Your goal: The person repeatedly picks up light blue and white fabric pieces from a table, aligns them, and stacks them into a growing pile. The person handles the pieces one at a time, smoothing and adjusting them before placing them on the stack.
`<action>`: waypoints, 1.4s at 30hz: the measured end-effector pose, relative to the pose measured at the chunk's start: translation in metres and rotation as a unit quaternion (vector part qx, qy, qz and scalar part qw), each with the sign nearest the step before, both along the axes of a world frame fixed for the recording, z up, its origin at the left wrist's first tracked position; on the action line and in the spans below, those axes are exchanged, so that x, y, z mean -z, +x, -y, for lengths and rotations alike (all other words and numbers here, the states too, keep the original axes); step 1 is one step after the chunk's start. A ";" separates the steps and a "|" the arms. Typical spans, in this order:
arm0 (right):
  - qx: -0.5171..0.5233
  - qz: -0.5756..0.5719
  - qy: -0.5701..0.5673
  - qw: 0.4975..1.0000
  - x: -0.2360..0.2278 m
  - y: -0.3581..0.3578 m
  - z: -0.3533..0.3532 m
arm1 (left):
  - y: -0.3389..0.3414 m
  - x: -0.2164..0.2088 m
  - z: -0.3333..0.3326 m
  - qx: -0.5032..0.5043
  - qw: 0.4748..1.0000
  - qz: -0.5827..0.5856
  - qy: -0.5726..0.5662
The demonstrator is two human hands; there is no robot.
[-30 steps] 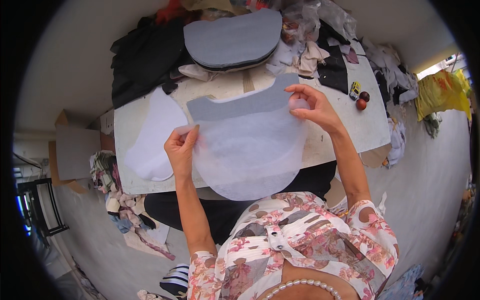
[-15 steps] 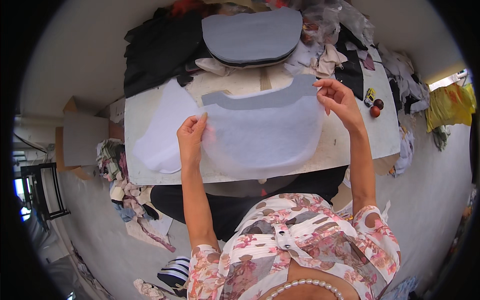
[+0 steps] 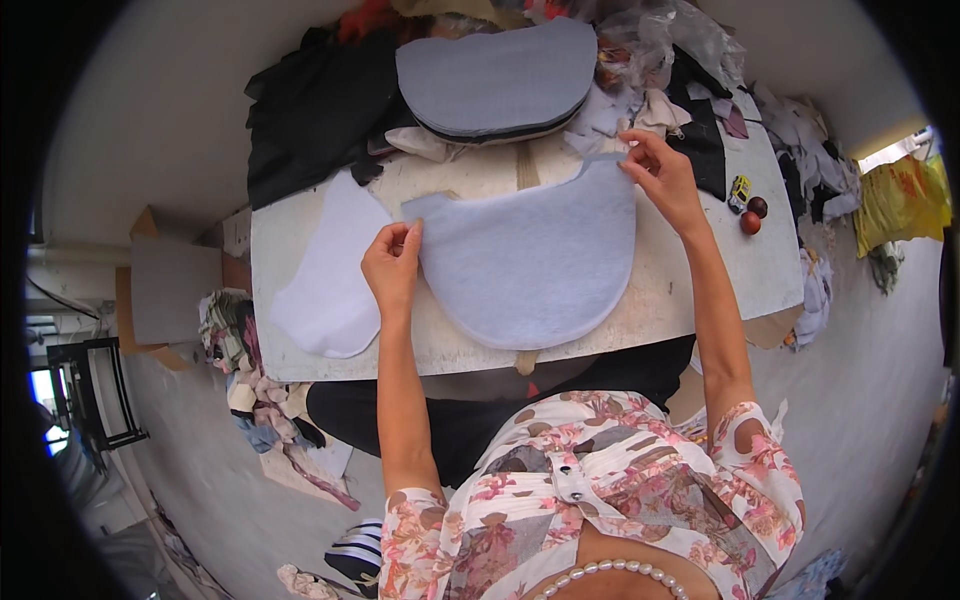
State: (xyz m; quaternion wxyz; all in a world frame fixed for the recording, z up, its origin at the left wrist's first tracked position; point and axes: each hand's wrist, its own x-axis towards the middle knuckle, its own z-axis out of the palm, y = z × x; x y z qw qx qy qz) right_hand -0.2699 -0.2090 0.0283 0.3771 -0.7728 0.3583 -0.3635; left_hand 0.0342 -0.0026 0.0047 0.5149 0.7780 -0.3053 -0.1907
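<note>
On the pale-blue panel point(image 3: 530, 265), left grip point(image 3: 392, 262) pinched

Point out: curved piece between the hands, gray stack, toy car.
Curved piece point(image 3: 530, 268): head view, middle of surface.
Gray stack point(image 3: 495, 78): head view, top face.
Toy car point(image 3: 740, 194): head view, middle of body.

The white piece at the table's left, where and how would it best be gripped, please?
Probably pinch the white piece by its rounded near edge, coming from the person's side with the left hand, once freed from the pale blue piece: the white one lies flat, that edge facing the person.
</note>
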 end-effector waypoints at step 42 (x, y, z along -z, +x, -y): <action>0.225 -0.099 -0.288 0.925 -0.013 -0.064 -0.047 | -0.047 0.002 -0.001 0.201 0.886 0.385 0.161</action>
